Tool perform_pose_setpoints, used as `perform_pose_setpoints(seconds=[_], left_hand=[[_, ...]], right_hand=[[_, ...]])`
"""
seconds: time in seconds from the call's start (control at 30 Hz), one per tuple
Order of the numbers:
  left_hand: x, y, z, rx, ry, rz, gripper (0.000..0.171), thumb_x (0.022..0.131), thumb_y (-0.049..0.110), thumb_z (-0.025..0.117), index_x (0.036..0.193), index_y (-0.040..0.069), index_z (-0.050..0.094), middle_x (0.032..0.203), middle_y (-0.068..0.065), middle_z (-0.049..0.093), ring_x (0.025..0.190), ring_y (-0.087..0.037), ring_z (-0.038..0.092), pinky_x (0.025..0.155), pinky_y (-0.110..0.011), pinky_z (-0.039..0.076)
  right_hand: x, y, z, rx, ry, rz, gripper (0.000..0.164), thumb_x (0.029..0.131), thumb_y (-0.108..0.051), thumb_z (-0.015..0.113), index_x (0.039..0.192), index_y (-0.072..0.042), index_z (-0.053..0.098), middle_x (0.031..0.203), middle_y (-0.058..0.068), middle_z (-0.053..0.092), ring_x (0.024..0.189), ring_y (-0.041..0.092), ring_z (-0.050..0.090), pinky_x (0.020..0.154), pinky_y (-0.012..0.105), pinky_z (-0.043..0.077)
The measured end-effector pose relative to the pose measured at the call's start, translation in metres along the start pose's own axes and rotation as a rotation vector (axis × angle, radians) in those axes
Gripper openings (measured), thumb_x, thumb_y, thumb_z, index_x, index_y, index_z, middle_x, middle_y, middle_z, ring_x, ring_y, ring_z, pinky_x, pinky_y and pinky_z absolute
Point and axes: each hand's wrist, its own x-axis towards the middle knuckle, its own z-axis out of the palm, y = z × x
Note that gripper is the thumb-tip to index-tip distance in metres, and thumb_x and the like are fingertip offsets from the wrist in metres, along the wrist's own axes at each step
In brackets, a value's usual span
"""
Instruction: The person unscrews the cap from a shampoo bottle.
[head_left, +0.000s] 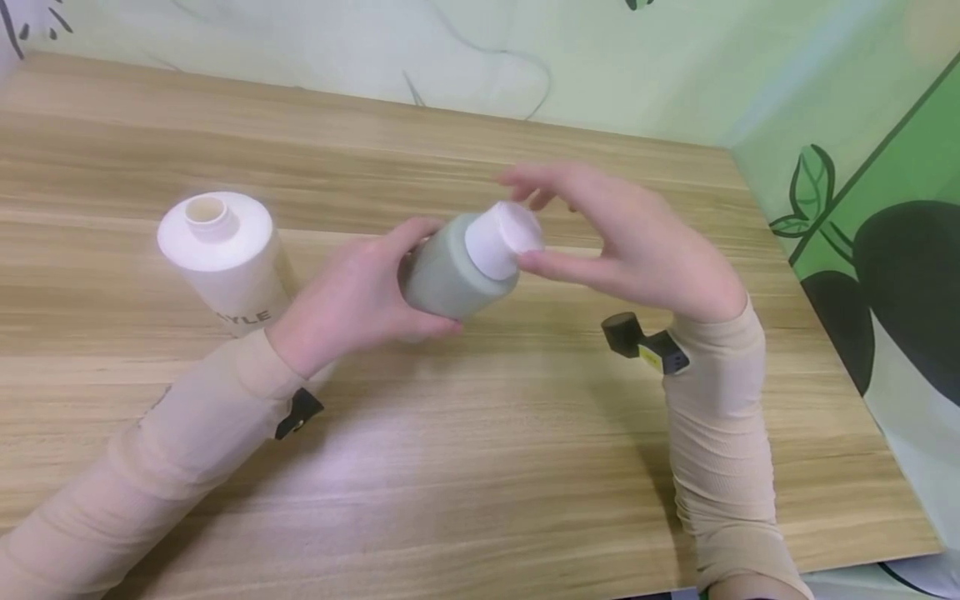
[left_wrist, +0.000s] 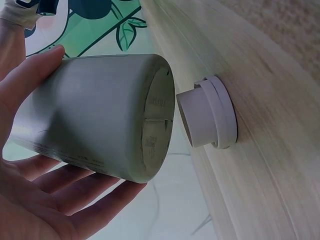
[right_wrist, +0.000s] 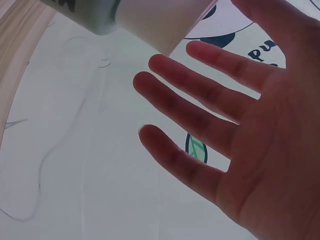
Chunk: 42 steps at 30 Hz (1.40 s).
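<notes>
Gripped the green bottle (head_left: 448, 271) tilted in the left hand (head_left: 356, 287), above the surface (head_left: 480, 467) inside its far edge, and held the right hand (head_left: 630, 237) spread about the white cap (head_left: 497, 243), seemingly at a cap-handling step calling next for a firm pinch.

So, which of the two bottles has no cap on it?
The white bottle standing on the table: its neck is bare and open. The grey-green bottle, held tilted in the left hand, wears a white cap.
</notes>
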Motion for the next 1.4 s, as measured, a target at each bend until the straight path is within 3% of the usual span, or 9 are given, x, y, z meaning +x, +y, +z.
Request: perform_pose_setpoints(seconds=[0.47,0.73,0.87,1.17,1.4], left_hand=[[-0.0005,0.0002,-0.0006,0.013,0.008,0.015,0.087,0.062,0.033,0.089,0.136,0.014,0.048,0.114,-0.013,0.069,0.101,-0.027,0.067,0.089,-0.045,0.053],[-0.0005,0.0,0.0011,0.01,0.014,0.036,0.086,0.062,0.032,0.09,0.135,0.014,0.049,0.116,-0.014,0.069,0.102,-0.029,0.067,0.091,-0.045,0.053],[-0.0011,-0.0003,0.0018,0.011,0.018,0.031,0.085,0.062,0.032,0.09,0.134,0.015,0.05,0.113,-0.014,0.07,0.1,-0.028,0.067,0.089,-0.045,0.053],[-0.0014,-0.0001,0.0006,0.007,0.013,0.004,0.086,0.062,0.033,0.09,0.135,0.015,0.049,0.113,-0.013,0.07,0.1,-0.028,0.067,0.089,-0.045,0.054],[-0.0014,-0.0001,0.0007,0.008,0.018,0.019,0.084,0.062,0.032,0.089,0.133,0.015,0.049,0.112,-0.012,0.07,0.099,-0.027,0.067,0.088,-0.044,0.054]], right_hand=[[0.0014,0.0009,0.0039,-0.003,0.022,-0.014,0.044,0.085,-0.018,0.074,0.125,-0.008,0.06,0.108,0.002,0.068,0.099,0.013,0.06,0.09,0.031,0.049],[0.0032,0.0042,0.004,0.014,-0.035,-0.12,0.047,0.084,-0.009,0.071,0.128,-0.002,0.057,0.128,0.008,0.063,0.121,0.02,0.057,0.106,0.036,0.044],[0.0039,0.0048,0.0044,0.01,-0.029,-0.145,0.049,0.084,-0.011,0.072,0.128,-0.001,0.057,0.127,0.009,0.064,0.121,0.021,0.057,0.107,0.036,0.044],[0.0028,0.0026,0.0042,-0.06,0.119,-0.054,0.05,0.082,-0.02,0.077,0.123,0.002,0.06,0.119,0.013,0.067,0.108,0.022,0.061,0.099,0.037,0.047],[0.0035,0.0012,0.0044,-0.105,0.099,-0.006,0.041,0.083,-0.022,0.076,0.117,-0.005,0.064,0.105,0.007,0.07,0.096,0.019,0.063,0.087,0.037,0.051]])
